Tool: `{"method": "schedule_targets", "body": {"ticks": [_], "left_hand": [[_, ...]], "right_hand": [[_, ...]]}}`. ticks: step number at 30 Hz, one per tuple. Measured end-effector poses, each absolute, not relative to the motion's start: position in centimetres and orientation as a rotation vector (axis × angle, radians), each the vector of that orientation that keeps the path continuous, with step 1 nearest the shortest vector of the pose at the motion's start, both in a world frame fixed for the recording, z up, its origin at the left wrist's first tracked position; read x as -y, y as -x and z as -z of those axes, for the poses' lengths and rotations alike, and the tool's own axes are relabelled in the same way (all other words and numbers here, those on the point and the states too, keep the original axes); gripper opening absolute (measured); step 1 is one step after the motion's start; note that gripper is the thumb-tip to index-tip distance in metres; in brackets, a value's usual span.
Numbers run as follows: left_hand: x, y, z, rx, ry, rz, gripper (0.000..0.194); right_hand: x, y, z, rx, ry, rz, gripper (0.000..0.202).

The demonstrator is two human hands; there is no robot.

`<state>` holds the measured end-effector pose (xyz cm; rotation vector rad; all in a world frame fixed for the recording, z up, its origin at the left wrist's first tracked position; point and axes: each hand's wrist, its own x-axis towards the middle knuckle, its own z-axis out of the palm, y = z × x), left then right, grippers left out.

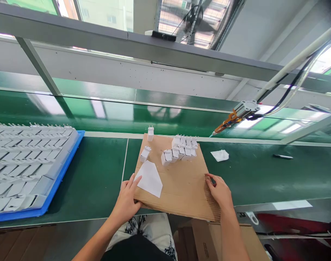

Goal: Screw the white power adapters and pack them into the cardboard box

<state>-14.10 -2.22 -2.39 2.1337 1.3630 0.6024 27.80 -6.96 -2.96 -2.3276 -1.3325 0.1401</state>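
A brown cardboard sheet [181,192] lies on the green bench, its near edge jutting past the bench front. My left hand [127,197] grips its near left edge, fingertips beside a white sheet of paper [150,179] on the cardboard. At the right edge, my right hand [219,190] holds the cardboard between thumb and fingers. Several white plug adapters [181,148] with pins stand clustered on the far half. Apart from them, one adapter [150,133] stands at the far left corner and another tilted adapter [145,154] sits near the paper.
On the left, a blue tray [55,188] holds rows of white adapters [24,163]. A dispensing gun [230,117] hangs from an arm at the right. Beyond the cardboard lie a crumpled white paper [220,155] and a pen [282,156]. Cardboard boxes [206,243] stand below the bench.
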Motion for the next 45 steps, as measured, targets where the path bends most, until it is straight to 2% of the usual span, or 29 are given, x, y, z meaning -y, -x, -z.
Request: {"method": "schedule_targets", "body": {"ticks": [10, 13, 17, 21, 26, 33, 40, 45], "left_hand": [[2.8, 14.6, 1.0, -1.303, -2.119, -0.486, 0.086], [3.5, 15.2, 0.8, -1.3, -2.102, -0.467, 0.076], [4.3, 15.8, 1.1, -1.285, -2.108, -0.527, 0.053], [4.3, 16.1, 1.3, -1.274, -2.053, -0.585, 0.05], [4.2, 16.3, 1.3, -1.248, -2.042, -0.598, 0.051], [4.0, 16.6, 1.6, -1.219, -2.088, -0.628, 0.041], [3.6, 16.4, 1.7, -1.241, -2.12, -0.667, 0.028], [4.0, 15.8, 1.4, -1.273, -2.072, -0.642, 0.025]], "right_hand": [[7.1, -28.0, 3.0, 1.317, 2.351, -0.172, 0.05], [9.7, -27.3, 2.8, 1.396, 2.277, -0.262, 0.054], [14.7, -24.9, 3.3, 1.701, 2.131, -0.31, 0.059], [18.1, -23.0, 4.2, 1.992, 2.1, -0.205, 0.073], [18.0, -23.5, 5.2, 2.039, 2.032, 0.073, 0.061], [17.7, -24.0, 5.7, 2.09, 1.949, 0.251, 0.061], [17.6, -23.7, 6.3, 2.058, 1.947, 0.313, 0.055], [17.4, -23.3, 5.9, 1.958, 2.002, 0.173, 0.05]]}}
